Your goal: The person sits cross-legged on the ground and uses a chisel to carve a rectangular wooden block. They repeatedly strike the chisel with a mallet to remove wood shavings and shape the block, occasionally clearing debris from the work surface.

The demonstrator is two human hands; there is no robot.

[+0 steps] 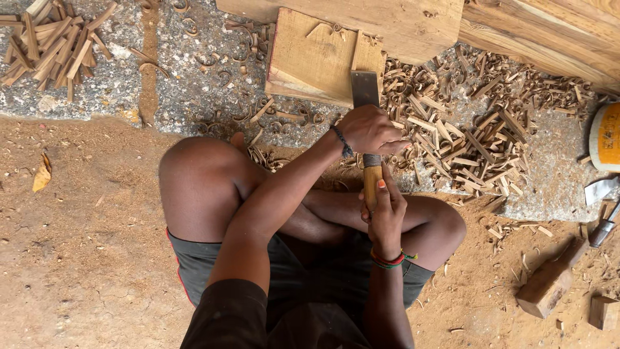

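Note:
I sit cross-legged on sandy ground and hold a wide chisel (365,90) with a wooden handle. My left hand (369,130) is wrapped over the tool just behind the flat steel blade. My right hand (385,213) grips the wooden handle lower down. The blade's edge rests on a slanted wooden block (310,58) that lies on the stone slab in front of my knees.
Curled wood shavings (471,136) cover the slab to the right. A pile of short wood sticks (55,42) lies top left. Heavy timber (536,32) spans the top. A yellow container (607,136), metal tools (604,226) and wood offcuts (549,284) sit at the right.

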